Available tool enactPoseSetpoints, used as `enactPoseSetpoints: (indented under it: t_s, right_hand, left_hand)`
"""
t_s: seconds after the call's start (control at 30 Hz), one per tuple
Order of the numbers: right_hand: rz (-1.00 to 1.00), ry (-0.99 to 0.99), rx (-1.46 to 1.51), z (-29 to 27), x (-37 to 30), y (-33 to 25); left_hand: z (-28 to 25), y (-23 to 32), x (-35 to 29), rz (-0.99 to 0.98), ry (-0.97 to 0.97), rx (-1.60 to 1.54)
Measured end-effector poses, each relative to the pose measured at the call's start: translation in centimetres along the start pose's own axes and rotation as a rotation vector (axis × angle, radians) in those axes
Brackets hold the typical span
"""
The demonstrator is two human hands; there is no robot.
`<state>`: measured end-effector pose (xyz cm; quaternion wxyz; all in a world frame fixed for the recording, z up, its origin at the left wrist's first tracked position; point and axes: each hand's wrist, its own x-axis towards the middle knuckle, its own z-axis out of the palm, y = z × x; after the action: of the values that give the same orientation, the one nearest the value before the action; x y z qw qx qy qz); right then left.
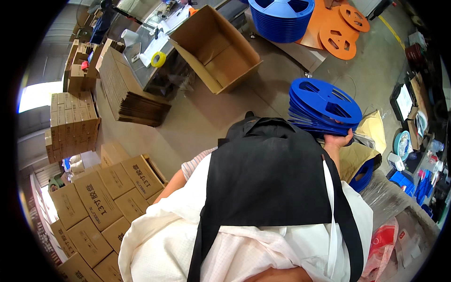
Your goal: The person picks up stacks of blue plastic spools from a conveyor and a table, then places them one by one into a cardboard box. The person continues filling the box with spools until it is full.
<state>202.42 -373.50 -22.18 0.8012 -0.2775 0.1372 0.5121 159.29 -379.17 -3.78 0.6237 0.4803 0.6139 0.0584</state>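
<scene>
My right hand (337, 140) grips the underside of a tilted stack of several blue plastic reels (324, 105), held out in front of my black apron (268, 174) and white coat. Only my left forearm (173, 182) shows, at the left of my body; that hand is hidden behind the apron. Under my right arm, another blue reel (362, 176) sticks out of a brown paper bag (357, 157).
An open, empty cardboard box (217, 47) lies on the floor ahead, with flattened cartons (127, 89) to its left. More blue reels (281, 19) and orange reels (337, 37) rest at the top. Sealed brown boxes (101, 197) are stacked at lower left. A cluttered bench (413, 141) runs along the right.
</scene>
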Motion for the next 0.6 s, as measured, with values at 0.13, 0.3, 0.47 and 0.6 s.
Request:
enactPoseSetpoints:
  t_s: [0.13, 0.3, 0.47, 0.6]
  right_hand:
    - [-0.033, 0.071, -0.028, 1.0, -0.6, 1.0]
    - [-0.048, 0.02, -0.002, 0.6, -1.2, 0.7]
    - [-0.092, 0.063, 0.016, 0.8, -1.8, 0.7]
    - [-0.1, 0.028, 0.024, 0.4, -1.8, 0.7]
  left_hand:
    - [-0.7, 0.5, 1.3, 0.015, -0.005, 0.049]
    - [-0.9, 1.9, 3.3, 0.033, -0.014, 0.132]
    - [-1.1, 3.7, 5.6, 0.071, -0.028, 0.224]
    - [-0.8, 3.8, 6.6, 0.086, -0.028, 0.251]
